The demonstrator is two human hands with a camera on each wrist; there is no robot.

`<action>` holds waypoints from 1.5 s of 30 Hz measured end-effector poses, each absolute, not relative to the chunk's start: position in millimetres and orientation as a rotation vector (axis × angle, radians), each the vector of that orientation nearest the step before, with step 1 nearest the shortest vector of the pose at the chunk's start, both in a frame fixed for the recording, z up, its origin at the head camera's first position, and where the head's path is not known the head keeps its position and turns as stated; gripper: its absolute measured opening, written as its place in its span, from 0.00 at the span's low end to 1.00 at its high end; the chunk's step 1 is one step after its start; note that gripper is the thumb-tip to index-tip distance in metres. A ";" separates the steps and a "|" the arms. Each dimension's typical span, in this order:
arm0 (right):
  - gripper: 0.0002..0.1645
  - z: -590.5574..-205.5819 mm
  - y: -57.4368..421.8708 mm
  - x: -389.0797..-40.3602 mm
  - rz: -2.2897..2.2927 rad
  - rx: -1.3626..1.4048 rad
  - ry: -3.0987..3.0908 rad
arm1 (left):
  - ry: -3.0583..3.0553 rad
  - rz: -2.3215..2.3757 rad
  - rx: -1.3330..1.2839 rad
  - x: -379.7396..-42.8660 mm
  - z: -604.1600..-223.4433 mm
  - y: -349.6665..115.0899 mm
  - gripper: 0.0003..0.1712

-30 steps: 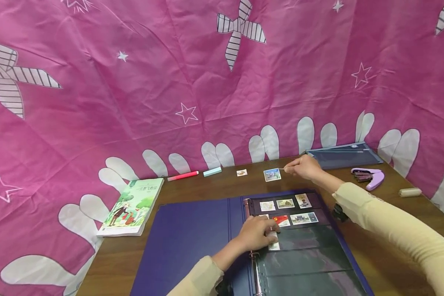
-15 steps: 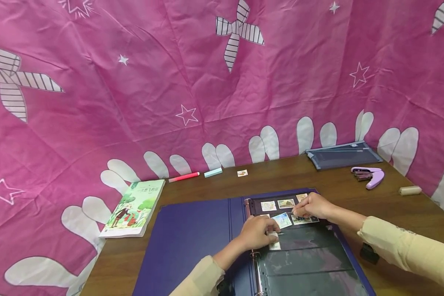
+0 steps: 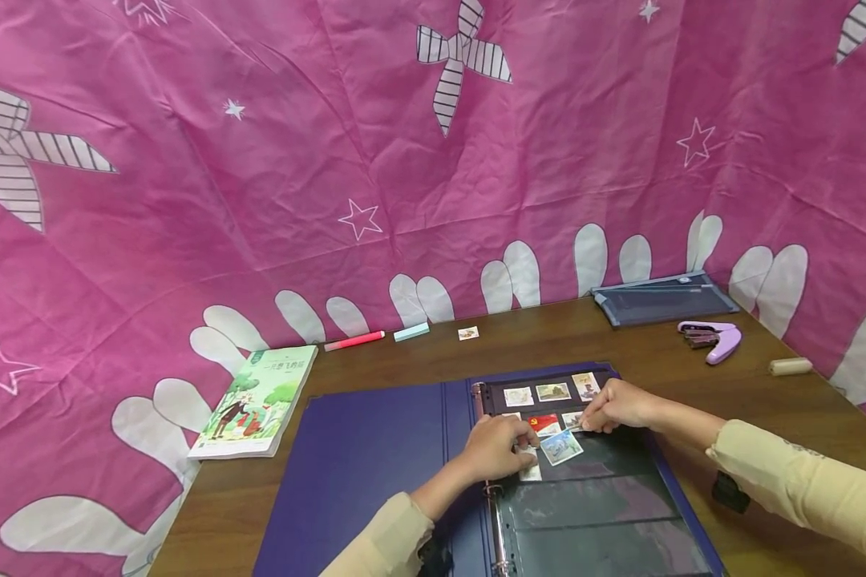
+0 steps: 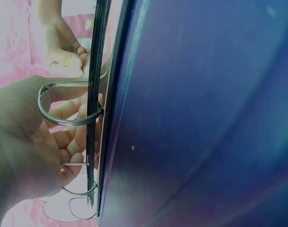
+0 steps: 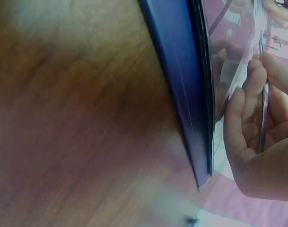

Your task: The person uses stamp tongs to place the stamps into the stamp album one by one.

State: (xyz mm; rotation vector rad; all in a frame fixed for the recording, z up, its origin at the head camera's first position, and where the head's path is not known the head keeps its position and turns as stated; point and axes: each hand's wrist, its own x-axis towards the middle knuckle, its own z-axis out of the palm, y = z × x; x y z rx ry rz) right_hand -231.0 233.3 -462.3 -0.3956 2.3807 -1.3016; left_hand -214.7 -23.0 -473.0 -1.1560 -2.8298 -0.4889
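An open stamp album lies on the table, its dark pocket page on the right holding several stamps in the upper rows. My left hand rests on the page near the rings, fingertips touching it beside a partly covered pale stamp. In the left wrist view its fingers bend loosely behind the metal rings. My right hand pinches thin metal tweezers over the second row. A loose blue stamp is at their tip, tilted over the third-row pocket, close to my left fingertips.
Along the back lie a red marker, a light blue stick-shaped item and a small stamp. A green-covered book is at left. At right are a zip pouch, a purple stapler and a cream-coloured cylinder.
My right hand has brought the blue stamp from the table's back to the album page, then lower, towards the third row. My left hand has stayed at the same spot.
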 end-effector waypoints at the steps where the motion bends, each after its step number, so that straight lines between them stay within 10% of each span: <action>1: 0.14 -462.7 233.6 -231.3 -1.296 -0.406 2.379 | -2.838 -0.488 -1.151 -214.9 -473.1 -22.6 0.10; 45: 0.13 -457.3 236.6 -229.7 -1.220 -0.475 2.321 | -2.886 -0.570 -1.067 -214.0 -469.3 -16.9 0.03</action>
